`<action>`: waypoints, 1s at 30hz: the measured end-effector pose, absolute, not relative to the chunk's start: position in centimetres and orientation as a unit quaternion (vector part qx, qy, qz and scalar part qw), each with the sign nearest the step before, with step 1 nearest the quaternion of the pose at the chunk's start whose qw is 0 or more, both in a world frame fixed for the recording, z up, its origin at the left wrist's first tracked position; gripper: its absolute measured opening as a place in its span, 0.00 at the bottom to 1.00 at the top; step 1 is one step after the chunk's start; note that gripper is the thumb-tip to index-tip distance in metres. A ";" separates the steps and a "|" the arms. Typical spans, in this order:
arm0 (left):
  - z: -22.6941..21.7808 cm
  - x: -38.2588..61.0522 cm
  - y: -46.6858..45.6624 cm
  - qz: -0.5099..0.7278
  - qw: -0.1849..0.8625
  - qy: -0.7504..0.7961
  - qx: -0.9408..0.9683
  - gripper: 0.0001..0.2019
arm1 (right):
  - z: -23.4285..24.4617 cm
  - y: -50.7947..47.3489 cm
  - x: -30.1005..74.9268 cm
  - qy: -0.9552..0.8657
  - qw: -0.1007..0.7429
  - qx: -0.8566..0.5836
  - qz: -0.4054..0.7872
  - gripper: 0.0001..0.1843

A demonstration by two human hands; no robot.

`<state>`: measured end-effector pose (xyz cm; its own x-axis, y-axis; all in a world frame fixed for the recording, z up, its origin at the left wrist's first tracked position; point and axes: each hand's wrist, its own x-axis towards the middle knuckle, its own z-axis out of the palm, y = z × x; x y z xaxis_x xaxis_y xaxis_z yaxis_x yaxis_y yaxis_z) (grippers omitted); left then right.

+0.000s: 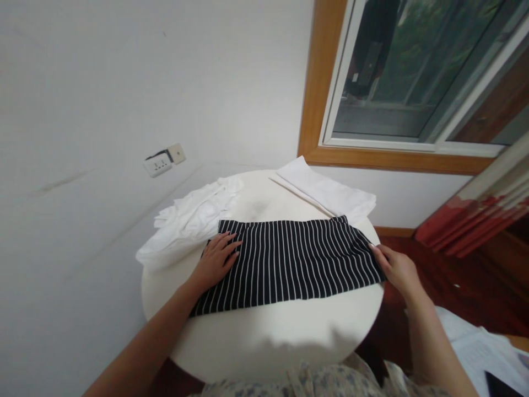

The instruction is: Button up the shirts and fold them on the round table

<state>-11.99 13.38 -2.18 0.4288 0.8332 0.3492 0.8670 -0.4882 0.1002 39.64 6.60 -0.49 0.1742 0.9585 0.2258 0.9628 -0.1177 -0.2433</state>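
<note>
A black garment with white stripes (289,262) lies folded into a long flat shape across the round white table (264,347). My left hand (217,259) rests flat on its left end, fingers stretched out over the cloth. At the opposite end, my right hand (394,267) pinches the garment's right edge between thumb and fingers, close to the table's rim. What kind of garment it is, I cannot tell. Some of its left edge is hidden under my left hand.
Behind my left hand sits a crumpled white cloth (192,220) with ruffled edges. A folded white cloth (324,190) lies at the back right. A wall with a socket (157,164) and a wood-framed window (314,154) border the table. Papers (475,347) lie at lower right.
</note>
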 end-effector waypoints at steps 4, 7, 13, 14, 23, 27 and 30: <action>-0.9 -12.1 13.1 -0.201 0.062 -0.525 -0.825 0.19 | -0.9 6.9 40.8 -0.617 0.167 -0.767 0.064 0.29; 0.8 -13.1 12.7 -0.239 0.098 -0.609 -0.750 0.20 | -0.9 8.4 41.0 -0.618 0.179 -0.760 0.095 0.29; 1.8 -15.6 10.1 -0.173 -0.056 -0.750 -0.636 0.27 | -0.8 13.2 38.4 -0.678 0.169 -0.704 0.125 0.27; 1.6 -15.7 9.6 -0.155 -0.077 -0.755 -0.633 0.29 | -0.8 13.7 37.9 -0.687 0.169 -0.697 0.121 0.27; 1.0 -12.3 7.9 -0.115 -0.111 -0.789 -0.593 0.28 | -0.8 14.4 36.4 -0.680 0.293 -0.633 0.225 0.26; 0.7 -12.9 8.6 -0.077 -0.106 -0.803 -0.582 0.29 | -1.1 13.9 36.1 -0.654 0.353 -0.618 0.255 0.27; 0.4 -13.2 9.0 -0.076 -0.118 -0.790 -0.597 0.29 | -1.2 13.5 35.7 -0.641 0.385 -0.609 0.263 0.28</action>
<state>-13.18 9.00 0.37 -0.2595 0.9611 -0.0949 0.9252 0.2756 0.2610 35.65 13.51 -1.24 0.0387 0.9843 0.1725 0.5792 0.1185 -0.8065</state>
